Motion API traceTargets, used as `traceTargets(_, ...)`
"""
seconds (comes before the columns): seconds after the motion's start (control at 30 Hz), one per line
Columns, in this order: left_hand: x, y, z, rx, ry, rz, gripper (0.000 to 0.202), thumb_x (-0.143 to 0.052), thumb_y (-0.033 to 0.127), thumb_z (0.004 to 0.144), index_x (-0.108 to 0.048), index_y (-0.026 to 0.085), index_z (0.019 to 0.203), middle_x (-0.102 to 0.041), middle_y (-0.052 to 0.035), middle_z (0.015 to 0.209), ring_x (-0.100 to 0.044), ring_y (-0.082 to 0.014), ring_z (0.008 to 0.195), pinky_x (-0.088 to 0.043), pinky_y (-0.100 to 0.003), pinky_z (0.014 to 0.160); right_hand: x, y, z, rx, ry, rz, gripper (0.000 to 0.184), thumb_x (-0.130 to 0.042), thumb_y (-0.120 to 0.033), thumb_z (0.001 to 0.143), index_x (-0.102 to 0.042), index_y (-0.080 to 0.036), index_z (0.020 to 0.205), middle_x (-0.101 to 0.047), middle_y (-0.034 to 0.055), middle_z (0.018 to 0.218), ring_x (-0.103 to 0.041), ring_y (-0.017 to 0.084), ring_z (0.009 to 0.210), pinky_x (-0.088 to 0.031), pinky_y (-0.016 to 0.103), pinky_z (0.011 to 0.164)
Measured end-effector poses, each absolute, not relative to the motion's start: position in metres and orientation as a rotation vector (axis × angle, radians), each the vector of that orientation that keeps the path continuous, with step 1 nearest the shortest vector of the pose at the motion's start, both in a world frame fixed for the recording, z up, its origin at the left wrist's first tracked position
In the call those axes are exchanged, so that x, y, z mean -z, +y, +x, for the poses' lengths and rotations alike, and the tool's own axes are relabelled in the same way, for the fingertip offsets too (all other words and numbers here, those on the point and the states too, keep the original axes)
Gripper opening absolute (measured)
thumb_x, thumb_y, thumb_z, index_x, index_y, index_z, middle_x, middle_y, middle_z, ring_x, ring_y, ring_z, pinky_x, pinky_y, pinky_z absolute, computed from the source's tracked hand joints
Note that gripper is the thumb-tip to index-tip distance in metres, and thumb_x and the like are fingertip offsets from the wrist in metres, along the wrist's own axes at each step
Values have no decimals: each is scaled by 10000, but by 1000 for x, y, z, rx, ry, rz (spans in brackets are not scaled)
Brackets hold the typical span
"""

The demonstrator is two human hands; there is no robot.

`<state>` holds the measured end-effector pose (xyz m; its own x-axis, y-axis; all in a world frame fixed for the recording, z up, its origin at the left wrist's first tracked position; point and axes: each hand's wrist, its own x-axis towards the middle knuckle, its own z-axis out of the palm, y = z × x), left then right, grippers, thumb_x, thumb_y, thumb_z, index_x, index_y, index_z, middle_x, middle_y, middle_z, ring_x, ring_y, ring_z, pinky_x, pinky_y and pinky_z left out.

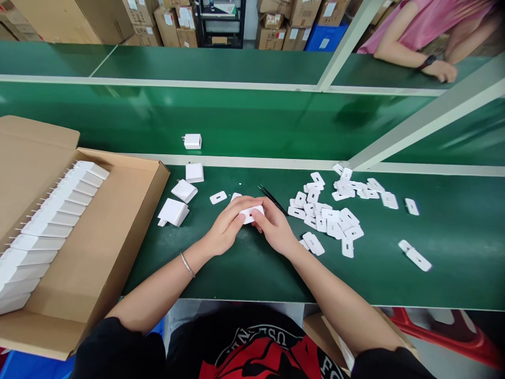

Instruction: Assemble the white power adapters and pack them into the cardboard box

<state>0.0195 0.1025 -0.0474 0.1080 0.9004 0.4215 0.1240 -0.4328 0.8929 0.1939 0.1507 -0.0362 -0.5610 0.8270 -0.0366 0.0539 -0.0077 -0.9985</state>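
Observation:
Between my two hands, at the middle of the bench, is a white slotted plate [252, 213]. My left hand [225, 226] is closed on its left end, and my right hand [275, 223] grips the right end, thumbs on the face. Fingers hide whatever lies behind it. Black tweezers [273, 200] lie just beyond my right hand. Past my left hand are a loose slotted plate [218, 197] and another, partly covered plate [235, 196]. White charger plugs [173, 211] stand farther left, with one more [193, 141] up against the green panel.
A cardboard box [114, 221] at left holds a row of white chargers [59, 221], prongs outward. Many loose white plates [333, 221] are scattered to the right. A slanting white post [426, 116] rises at right. Across the partition, another person's arms [434, 68] rest on a bench.

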Motion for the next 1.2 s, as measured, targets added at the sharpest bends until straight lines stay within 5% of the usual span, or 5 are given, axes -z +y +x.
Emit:
traceTargets(0.13, 47, 101, 21, -1448, 1057, 1644, 473, -319, 430, 1131, -712, 256, 1328, -681, -108, 1341, -595, -265, 1307, -470, -473, 1163, 36, 149, 193, -1653, -1643, -905, 425, -654, -624, 969, -573, -237, 1126, -623, -25, 841, -526, 132, 684, -412, 292, 619)
traceTargets(0.3, 48, 100, 20, -1289, 1227, 1586, 560, -328, 584, 1098, -571, 271, 1493, -571, -129, 1427, -558, -281, 1333, -468, -472, 1158, 41, 150, 195, -1577, -1650, -933, 433, -692, -593, 957, -554, -250, 1183, -690, 26, 1006, -619, 176, 822, -473, 333, 711)
traceTargets(0.63, 51, 99, 21, -1257, 1264, 1676, 401, -430, 455, 1109, -609, 260, 1410, -670, -105, 1289, -621, -252, 1152, -500, -401, 1016, 38, 157, 196, -1479, -1756, -872, 447, -467, -658, 1049, -574, -248, 1192, -647, -1, 886, -585, 162, 734, -464, 327, 686)
traceTargets(0.97, 48, 99, 24, -1296, 1285, 1677, 365, -470, 459, 1098, -673, 250, 1319, -701, -92, 1193, -622, -237, 1068, -506, -392, 964, 39, 154, 197, -1342, -1859, -914, 448, -454, -601, 1073, -647, -220, 1209, -687, 19, 879, -601, 162, 713, -456, 318, 673)
traceTargets(1.2, 51, 102, 24, -1289, 1198, 1613, 536, -246, 526, 1126, -624, 269, 1406, -648, -92, 1241, -590, -243, 1140, -477, -425, 1056, 40, 156, 196, -1356, -1802, -941, 494, -437, -655, 1057, -633, -221, 1189, -660, 6, 805, -589, 164, 652, -471, 316, 627)
